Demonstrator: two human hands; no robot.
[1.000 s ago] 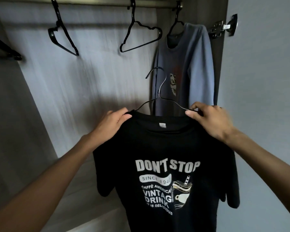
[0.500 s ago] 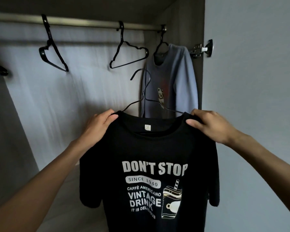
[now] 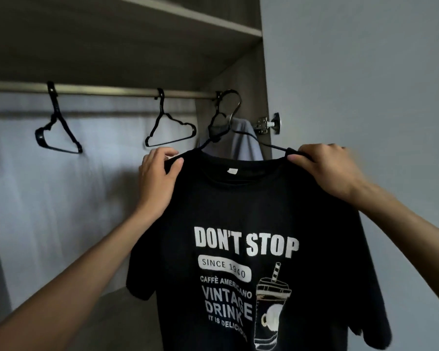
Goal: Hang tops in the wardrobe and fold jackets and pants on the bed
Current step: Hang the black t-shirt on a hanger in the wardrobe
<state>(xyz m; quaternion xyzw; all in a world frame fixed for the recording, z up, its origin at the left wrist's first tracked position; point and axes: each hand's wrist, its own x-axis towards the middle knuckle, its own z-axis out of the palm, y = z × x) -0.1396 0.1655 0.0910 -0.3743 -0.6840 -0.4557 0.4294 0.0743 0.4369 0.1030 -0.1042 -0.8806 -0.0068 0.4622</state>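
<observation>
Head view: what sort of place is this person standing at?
Most likely a home wardrobe: a rail runs under a shelf, bare hangers hook on it, and a door hinge sits at the side. The left hand and right hand hold a T-shirt up near the rail.

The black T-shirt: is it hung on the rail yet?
Cannot tell. The hanger hook is level with the rail; left hand and right hand grip the T-shirt by its shoulders.
</observation>
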